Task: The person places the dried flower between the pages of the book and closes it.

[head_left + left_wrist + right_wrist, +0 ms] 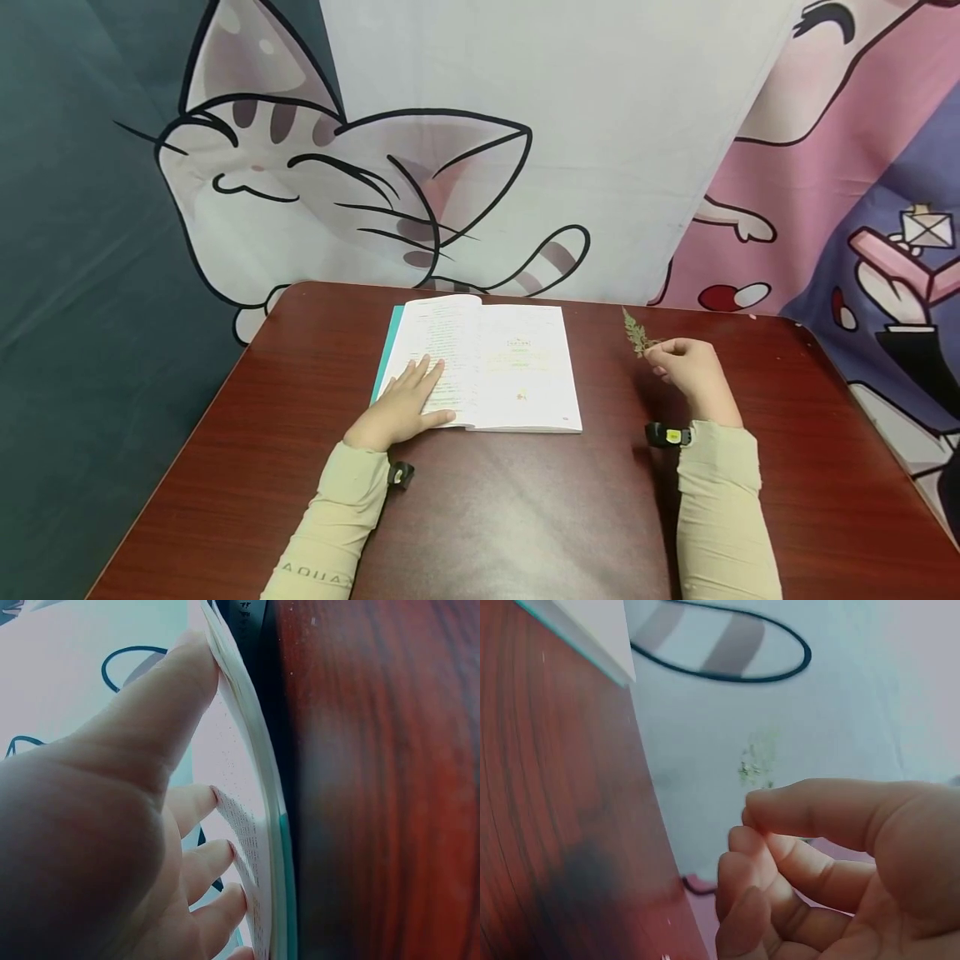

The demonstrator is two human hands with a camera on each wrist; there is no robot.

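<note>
An open book (525, 367) with a teal cover edge lies on the table. My left hand (401, 408) rests on its left page, fingers spread and straight; in the left wrist view the thumb (169, 697) and fingertips touch the page. To the right of the book, my right hand (690, 371) pinches a small green fern-like sprig (634, 332) between thumb and fingers, held above the table. The right wrist view shows the sprig (756, 761) blurred, sticking out past the pinched fingertips, its stem hidden by them.
The reddish-brown wooden table (480, 517) reaches back to a hanging cloth (615, 150) printed with cartoon cats. Dark green cloth (90, 333) hangs at the left. Each wrist wears a small black camera.
</note>
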